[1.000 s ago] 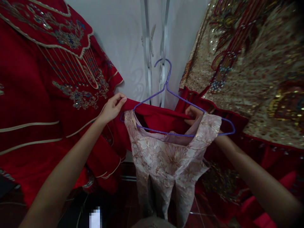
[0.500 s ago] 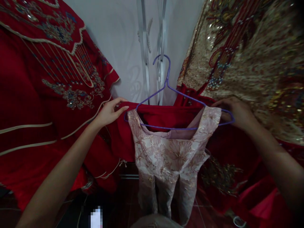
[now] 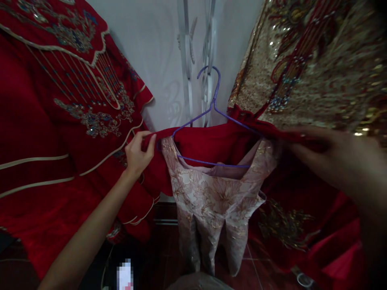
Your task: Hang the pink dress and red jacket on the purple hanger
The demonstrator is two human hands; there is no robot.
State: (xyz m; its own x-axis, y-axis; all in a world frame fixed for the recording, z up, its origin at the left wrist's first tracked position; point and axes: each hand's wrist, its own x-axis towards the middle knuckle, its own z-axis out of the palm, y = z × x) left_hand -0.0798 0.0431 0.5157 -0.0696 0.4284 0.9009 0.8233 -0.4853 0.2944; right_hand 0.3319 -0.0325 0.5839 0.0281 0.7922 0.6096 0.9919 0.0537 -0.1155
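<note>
A pale pink floral dress [image 3: 211, 193] with gold thread hangs by its straps from a purple hanger [image 3: 215, 105] in the middle. Behind it, a red cloth [image 3: 205, 139] stretches from side to side. At the left end of this cloth, my left hand [image 3: 139, 152] pinches the upper edge between thumb and fingers, just beside the dress strap. The right end is gripped by my right hand [image 3: 332, 155], which is blurred by motion; the hanger's right tip is hidden there.
On the left hangs a red garment [image 3: 99, 125] with beads and pale piping. A gold sequined garment [image 3: 326, 84] fills the upper right. White metal bars [image 3: 186, 48] stand against the pale wall behind the hanger. Dark red tiles [image 3: 254, 262] cover the floor.
My right hand has moved outward to the right, off the hanger's tip, drawing the red cloth's edge with it. My left hand has closed on the cloth's other end and shifted slightly.
</note>
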